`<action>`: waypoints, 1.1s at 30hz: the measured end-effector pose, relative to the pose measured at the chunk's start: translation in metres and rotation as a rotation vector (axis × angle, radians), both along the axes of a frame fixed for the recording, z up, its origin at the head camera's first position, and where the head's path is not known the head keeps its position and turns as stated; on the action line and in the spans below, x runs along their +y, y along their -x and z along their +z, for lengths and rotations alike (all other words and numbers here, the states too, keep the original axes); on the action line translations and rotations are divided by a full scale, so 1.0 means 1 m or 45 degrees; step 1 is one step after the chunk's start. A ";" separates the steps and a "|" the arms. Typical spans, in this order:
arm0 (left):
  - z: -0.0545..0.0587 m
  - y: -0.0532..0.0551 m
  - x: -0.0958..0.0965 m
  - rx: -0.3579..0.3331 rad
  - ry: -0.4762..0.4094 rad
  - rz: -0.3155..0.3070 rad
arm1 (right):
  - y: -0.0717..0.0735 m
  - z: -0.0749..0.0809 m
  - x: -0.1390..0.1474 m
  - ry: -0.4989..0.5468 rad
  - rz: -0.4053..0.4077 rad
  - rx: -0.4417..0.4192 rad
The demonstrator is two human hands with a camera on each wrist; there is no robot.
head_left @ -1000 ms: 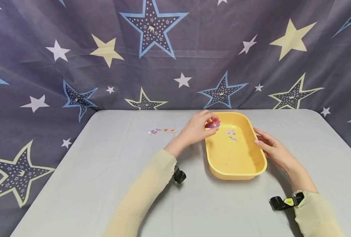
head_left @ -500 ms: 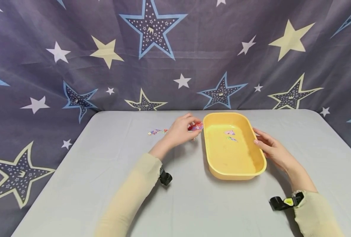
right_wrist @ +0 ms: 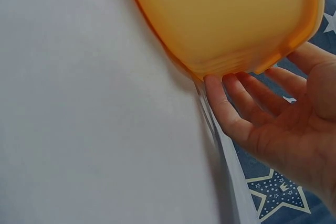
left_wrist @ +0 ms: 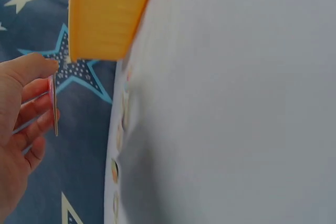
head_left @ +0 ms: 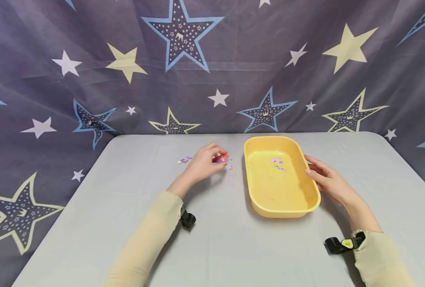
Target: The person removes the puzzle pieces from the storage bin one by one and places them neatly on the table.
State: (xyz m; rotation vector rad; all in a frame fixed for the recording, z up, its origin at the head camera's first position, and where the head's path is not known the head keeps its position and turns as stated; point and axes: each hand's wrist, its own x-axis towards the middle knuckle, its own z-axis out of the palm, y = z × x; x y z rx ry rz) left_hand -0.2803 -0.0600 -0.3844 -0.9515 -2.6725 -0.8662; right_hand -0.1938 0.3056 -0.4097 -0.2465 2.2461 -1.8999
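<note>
In the head view my left hand (head_left: 204,162) pinches a flat red-and-purple cutout piece (head_left: 222,158) between thumb and fingers, left of the yellow tray (head_left: 283,212). The left wrist view shows that piece (left_wrist: 54,106) nearly edge-on, as a thin card, raised off the table. My right hand (head_left: 330,181) holds the tray's right side, thumb at the rim and fingers against the outer wall. From the right wrist, the fingertips (right_wrist: 212,82) meet the tray's wall (right_wrist: 226,19). A pink piece (head_left: 276,160) and a blue-green piece (head_left: 279,168) lie inside the tray.
A row of small colourful pieces lies on the grey table (head_left: 212,247), including a purple one (head_left: 185,160) left of my left hand and a blue one (head_left: 230,168) right of it; the hand hides part of the row. A star-patterned curtain (head_left: 212,71) hangs behind.
My left hand has moved left from above the tray's left rim to over the row of pieces, still holding the red-and-purple piece. My right hand stays on the tray.
</note>
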 end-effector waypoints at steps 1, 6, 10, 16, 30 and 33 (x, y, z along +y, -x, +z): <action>-0.001 0.000 -0.002 -0.011 0.005 0.008 | 0.000 0.000 0.000 -0.002 0.000 0.000; -0.006 0.001 -0.012 -0.024 0.048 0.014 | 0.000 0.001 -0.001 -0.030 -0.006 -0.009; -0.009 0.003 -0.020 -0.017 0.105 0.029 | 0.001 0.002 -0.001 -0.067 -0.011 -0.020; -0.014 0.005 -0.028 -0.070 0.179 0.063 | 0.001 0.001 -0.001 -0.070 -0.012 -0.021; -0.020 0.010 -0.035 -0.068 0.338 0.072 | 0.001 0.001 -0.001 -0.078 -0.019 -0.016; -0.020 0.011 -0.035 -0.079 0.343 0.076 | 0.001 0.001 -0.001 -0.066 -0.015 -0.009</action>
